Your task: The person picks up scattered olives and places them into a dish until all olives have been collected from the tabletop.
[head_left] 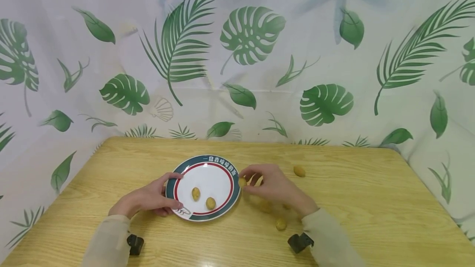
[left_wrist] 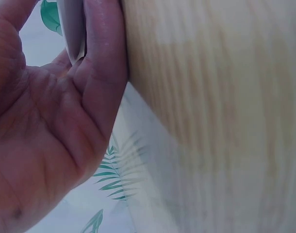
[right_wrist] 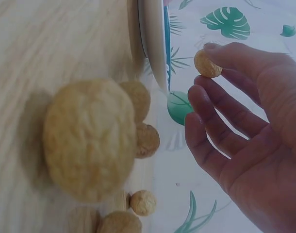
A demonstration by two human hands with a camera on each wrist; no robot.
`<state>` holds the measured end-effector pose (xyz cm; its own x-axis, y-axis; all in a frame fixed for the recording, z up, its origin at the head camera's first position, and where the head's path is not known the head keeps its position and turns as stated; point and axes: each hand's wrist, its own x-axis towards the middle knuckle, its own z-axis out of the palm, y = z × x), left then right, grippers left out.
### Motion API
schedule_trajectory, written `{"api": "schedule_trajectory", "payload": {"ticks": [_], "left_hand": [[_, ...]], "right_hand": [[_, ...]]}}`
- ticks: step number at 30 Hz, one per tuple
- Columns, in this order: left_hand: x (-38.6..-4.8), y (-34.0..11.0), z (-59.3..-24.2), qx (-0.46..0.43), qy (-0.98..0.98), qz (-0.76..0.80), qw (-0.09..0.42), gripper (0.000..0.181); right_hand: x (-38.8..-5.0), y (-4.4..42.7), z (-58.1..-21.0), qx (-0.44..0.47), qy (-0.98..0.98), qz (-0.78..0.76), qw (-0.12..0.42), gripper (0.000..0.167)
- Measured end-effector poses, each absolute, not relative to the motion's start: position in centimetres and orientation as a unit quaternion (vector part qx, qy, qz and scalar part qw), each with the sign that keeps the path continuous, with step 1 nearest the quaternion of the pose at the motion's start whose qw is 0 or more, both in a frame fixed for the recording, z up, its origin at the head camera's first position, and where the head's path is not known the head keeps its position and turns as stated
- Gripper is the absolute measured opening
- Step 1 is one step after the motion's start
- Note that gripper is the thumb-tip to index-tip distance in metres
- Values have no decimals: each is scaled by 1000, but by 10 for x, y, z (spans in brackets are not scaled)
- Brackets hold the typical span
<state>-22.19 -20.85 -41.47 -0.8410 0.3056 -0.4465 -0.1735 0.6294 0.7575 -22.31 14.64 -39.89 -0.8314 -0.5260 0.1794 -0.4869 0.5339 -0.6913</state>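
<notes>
My left hand (head_left: pixel 150 196) grips the left rim of a white plate (head_left: pixel 208 178) with a dark teal border and red ring. Its thumb lies over the rim; in the left wrist view, fingers reach under the plate's edge (left_wrist: pixel 73 29). Two small potatoes (head_left: pixel 196 193) lie on the plate's lower half. Beside the right rim, my right hand (head_left: pixel 276 186) pinches another small potato (head_left: pixel 242 182) between thumb and fingertips. The right wrist view shows this potato (right_wrist: pixel 207 64) clear of the table, the other fingers loosely bent.
Several small potatoes lie on the wooden table (head_left: pixel 371 201) around my right hand: one (head_left: pixel 299 171) beyond it, one (head_left: pixel 281 223) nearer me, others partly hidden under the hand. A leaf-patterned curtain (head_left: pixel 267 110) hangs behind the table's far edge.
</notes>
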Motion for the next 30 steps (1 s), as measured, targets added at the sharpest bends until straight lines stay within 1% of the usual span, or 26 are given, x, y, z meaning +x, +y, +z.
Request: {"api": "schedule_trajectory", "payload": {"ticks": [11, 20, 26, 30], "left_hand": [[-220, -207, -412, 43, 857, 431, 279, 88], [-220, -207, -412, 41, 859, 429, 278, 89], [-221, -208, -413, 41, 858, 429, 278, 88], [-220, -208, -414, 41, 858, 430, 277, 88]], "right_hand": [[-222, 132, -400, -294, 873, -387, 37, 23], [-222, 119, -400, -308, 876, -369, 40, 26], [-221, 112, -402, -296, 878, -372, 59, 26], [-221, 109, -404, -303, 876, -371, 62, 26]]}}
